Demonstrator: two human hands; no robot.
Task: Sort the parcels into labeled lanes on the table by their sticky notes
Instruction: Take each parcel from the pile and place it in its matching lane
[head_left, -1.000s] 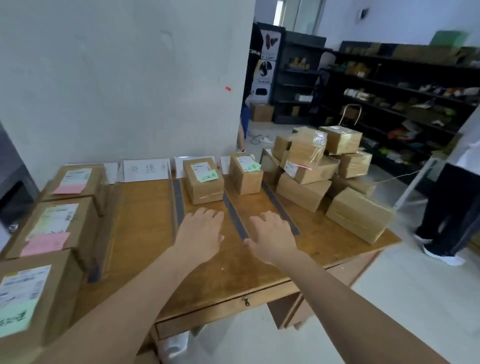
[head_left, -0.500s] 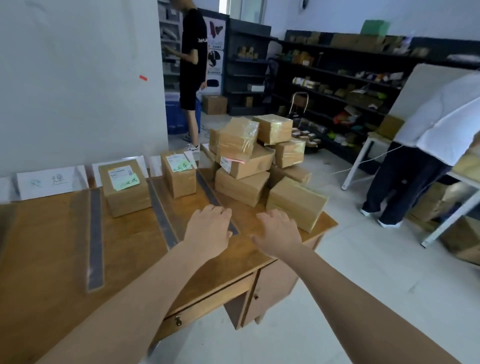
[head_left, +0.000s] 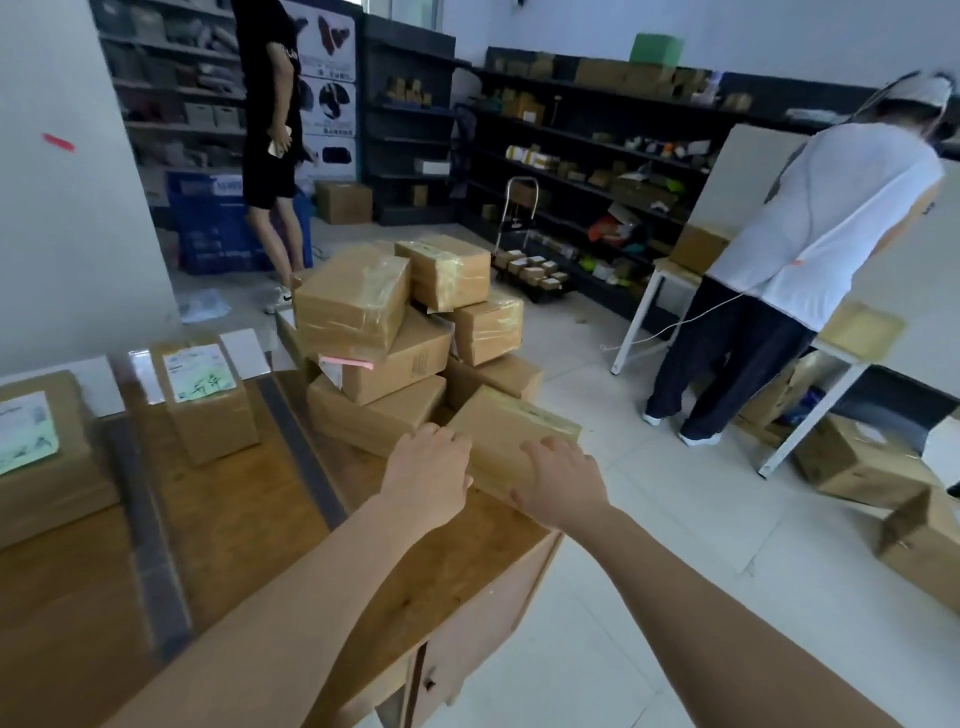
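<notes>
In the head view, a flat brown cardboard parcel (head_left: 511, 423) is seen at the near right corner of the wooden table (head_left: 249, 525), just in front of a pile of taped brown parcels (head_left: 363, 322). It is held at both ends: the left hand (head_left: 426, 475) is curled round its left end, fingers close together, and the right hand (head_left: 560, 480) is laid over its near edge, fingers bent onto the top, thumb against the side. Further left, a brown parcel with a green sticky note (head_left: 208, 400) is set between two dark tape strips (head_left: 301, 447).
</notes>
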